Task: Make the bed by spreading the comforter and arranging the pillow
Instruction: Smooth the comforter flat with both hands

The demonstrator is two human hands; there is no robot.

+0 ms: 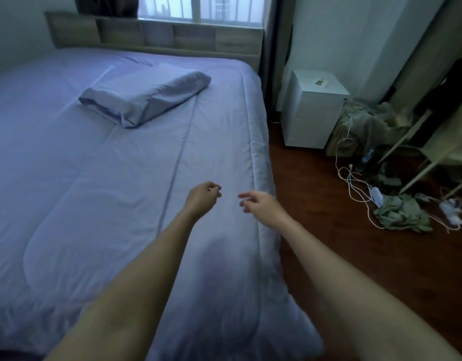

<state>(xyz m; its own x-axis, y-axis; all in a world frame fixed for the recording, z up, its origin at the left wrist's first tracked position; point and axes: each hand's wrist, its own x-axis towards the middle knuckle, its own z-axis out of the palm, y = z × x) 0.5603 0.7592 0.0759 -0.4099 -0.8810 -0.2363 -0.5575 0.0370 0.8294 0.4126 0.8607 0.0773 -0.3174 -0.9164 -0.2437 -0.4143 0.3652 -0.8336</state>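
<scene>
My left hand [202, 198] at frame centre, above comforter [94, 191], fingers loosely curled; seems to hold nothing, fingertips blurred. My right hand [261, 204] just beside it, fingers relaxed, holding nothing. Comforter spread flat, fills left and centre. Pillow [143, 97] on top, upper middle, askew. White cabinet [313, 108] upper right.

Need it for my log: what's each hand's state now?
Left hand: open, loosely curled, holding nothing.
Right hand: open, holding nothing.

Matt quilted cloth comforter [115, 178], cloth-cased pillow [146, 97], seemingly glossy wood floor [342, 256]
</scene>
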